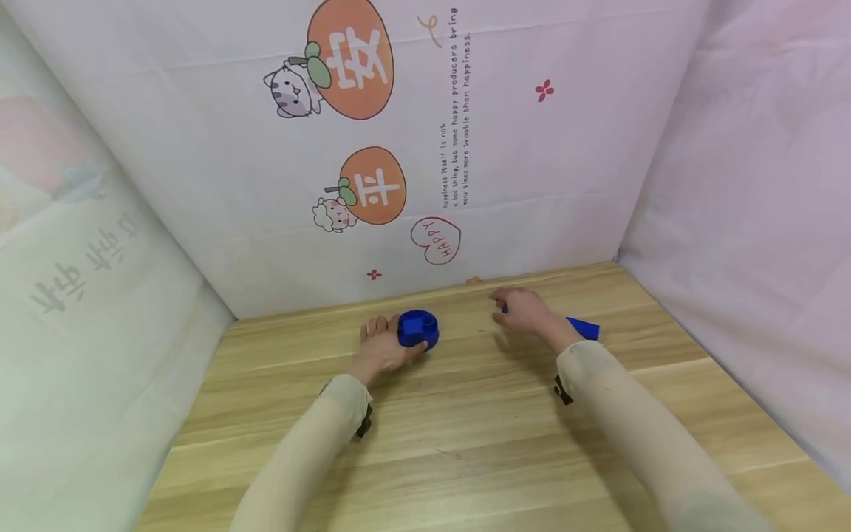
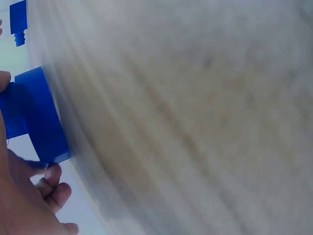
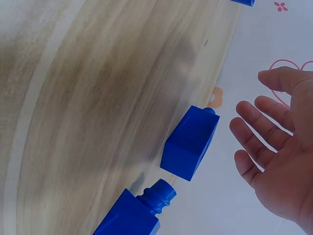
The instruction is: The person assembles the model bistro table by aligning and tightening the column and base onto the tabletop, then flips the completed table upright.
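Blue and round, one dish (image 1: pixel 433 339) is gripped by my left hand (image 1: pixel 385 347) near the table's (image 1: pixel 465 443) back; whether its squarish lump (image 1: pixel 413 326) is separate, I can't tell. My loose-fingered right hand (image 1: pixel 525 309) is near one tapered block (image 3: pixel 190 142), mostly hidden from above, and one partly seen bottle (image 3: pixel 128 215).

I count 2 hands (image 1: pixel 385 349) (image 1: pixel 525 310), 1 round blue piece (image 1: pixel 415 327), 2 angular blue pieces (image 3: pixel 188 144) (image 3: pixel 128 216); 1 worktop (image 1: pixel 459 443). Printed sheet (image 1: pixel 565 162) ahead of me: 2 orange fruits (image 1: pixel 350 59) (image 1: pixel 374 186), 2 cartoon animals (image 1: pixel 293 90) (image 1: pixel 334 216), 1 heart outline (image 1: pixel 436 240), 2 red flowers (image 1: pixel 544 90) (image 1: pixel 374 274).
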The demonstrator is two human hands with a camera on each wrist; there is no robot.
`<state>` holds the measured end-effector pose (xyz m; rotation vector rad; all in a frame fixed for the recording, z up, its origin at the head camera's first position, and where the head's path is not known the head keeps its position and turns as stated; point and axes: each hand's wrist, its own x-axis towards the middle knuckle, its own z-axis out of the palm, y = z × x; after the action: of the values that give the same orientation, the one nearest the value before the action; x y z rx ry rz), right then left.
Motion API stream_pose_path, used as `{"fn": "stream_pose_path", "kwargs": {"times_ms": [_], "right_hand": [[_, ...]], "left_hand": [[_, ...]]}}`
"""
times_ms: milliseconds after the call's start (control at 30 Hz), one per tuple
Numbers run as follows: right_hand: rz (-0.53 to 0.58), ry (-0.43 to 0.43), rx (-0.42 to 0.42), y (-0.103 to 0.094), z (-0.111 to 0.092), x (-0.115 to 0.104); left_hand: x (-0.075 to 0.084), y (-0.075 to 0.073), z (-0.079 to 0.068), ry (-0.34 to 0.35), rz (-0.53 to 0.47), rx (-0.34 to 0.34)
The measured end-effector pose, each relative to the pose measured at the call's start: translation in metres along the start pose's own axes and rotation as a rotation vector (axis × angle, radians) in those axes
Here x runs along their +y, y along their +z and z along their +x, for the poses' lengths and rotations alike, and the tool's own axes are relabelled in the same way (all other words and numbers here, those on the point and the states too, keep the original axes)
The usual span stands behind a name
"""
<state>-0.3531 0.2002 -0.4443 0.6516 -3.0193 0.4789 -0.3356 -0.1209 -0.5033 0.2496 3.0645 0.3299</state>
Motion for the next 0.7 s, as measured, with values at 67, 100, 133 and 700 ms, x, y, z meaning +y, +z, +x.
{"fn": "stream_pose_path", "kwargs": {"times_ms": [67, 100, 133, 700], "right_hand": [[-0.002, 0.001, 0.01, 0.0, 0.0, 0.0], [-0.003, 0.002, 0.013, 0.0, 0.0, 0.0], [-0.002, 0.006, 0.015, -0.001, 0.001, 0.001], [-0.028, 0.041, 0.037, -0.004, -0.001, 0.005]], "left_hand": [[-0.001, -0.001, -0.001, -0.004, -0.015, -0.01], [-0.002, -0.001, -0.001, -0.008, -0.021, -0.012], [-0.003, -0.001, -0.002, -0.009, -0.022, -0.014], [0.003, -0.007, -0.005, -0.043, 0.016, -0.028]]}}
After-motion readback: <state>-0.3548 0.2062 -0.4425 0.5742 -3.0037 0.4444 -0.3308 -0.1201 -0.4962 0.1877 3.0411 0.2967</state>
